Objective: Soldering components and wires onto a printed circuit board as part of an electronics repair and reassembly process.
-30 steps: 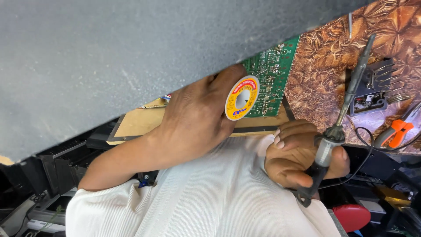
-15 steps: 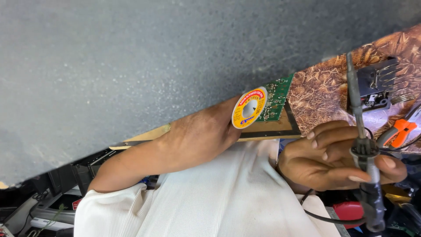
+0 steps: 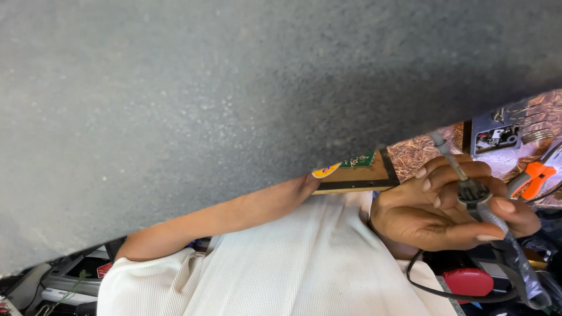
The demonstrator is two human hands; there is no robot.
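A large grey, rough-textured slab [image 3: 234, 105] fills the upper part of the view and hides most of what lies beyond it. The right hand [image 3: 445, 205] holds a grey pen-shaped soldering iron with a metal tip [image 3: 474, 196]; its grip is pinched on the iron's collar, thumb below and fingers curled over the shaft, tip pointing up and away. A black cable [image 3: 445, 289] loops from the iron's handle beneath the hand. The left forearm [image 3: 234, 213] reaches under the slab, and the left hand itself is hidden, so I cannot tell its grip. Just past the wrist sits a round yellow solder spool [image 3: 326, 171], touching a green circuit board [image 3: 358, 160] on a wooden board with dark edging [image 3: 357, 178]. Orange-handled pliers [image 3: 535, 178] lie on the copper-patterned surface [image 3: 415, 155] to the right.
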